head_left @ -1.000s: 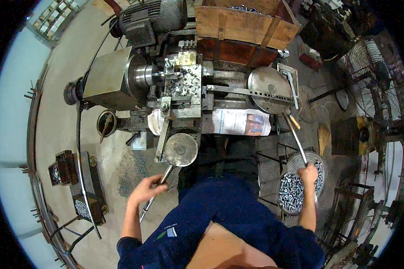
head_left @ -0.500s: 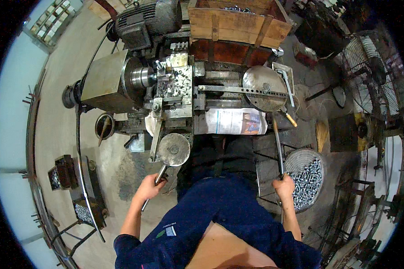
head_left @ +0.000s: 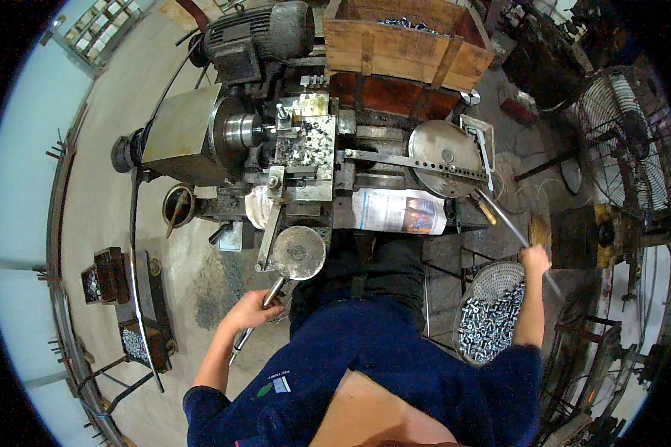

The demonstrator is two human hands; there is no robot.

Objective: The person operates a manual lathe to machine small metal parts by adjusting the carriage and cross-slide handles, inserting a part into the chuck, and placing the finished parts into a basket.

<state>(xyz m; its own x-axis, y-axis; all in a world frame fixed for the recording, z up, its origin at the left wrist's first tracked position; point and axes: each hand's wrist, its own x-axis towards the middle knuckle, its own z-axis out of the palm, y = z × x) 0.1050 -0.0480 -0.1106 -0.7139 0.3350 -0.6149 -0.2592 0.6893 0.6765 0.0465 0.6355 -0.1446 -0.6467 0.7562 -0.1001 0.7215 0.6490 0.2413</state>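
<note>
My left hand (head_left: 259, 307) is closed round a metal lever handle (head_left: 273, 290), which runs up to a small round disc (head_left: 299, 252) at the front of a lathe-like machine. Out to the right, my right hand (head_left: 535, 259) grips a long metal lever (head_left: 505, 219) that slants down from the hub side of a large round disc (head_left: 447, 155). A perforated flat bar (head_left: 402, 159) links this disc to the tool carriage (head_left: 306, 145), which is strewn with metal chips. Left of the carriage sits a shiny chuck (head_left: 242, 129) on a box-shaped headstock (head_left: 183, 134).
A round basket (head_left: 492, 316) of small metal parts stands below my right forearm. Behind the machine are a wooden crate (head_left: 406, 56) and an electric motor (head_left: 261, 37). A printed paper sheet (head_left: 395, 211) lies on the front ledge. A large fan (head_left: 622, 141) stands at right.
My right hand has swung the long lever outward to the right and away from me. The carriage seems to have shifted slightly right from the chuck. My left hand keeps its hold.
</note>
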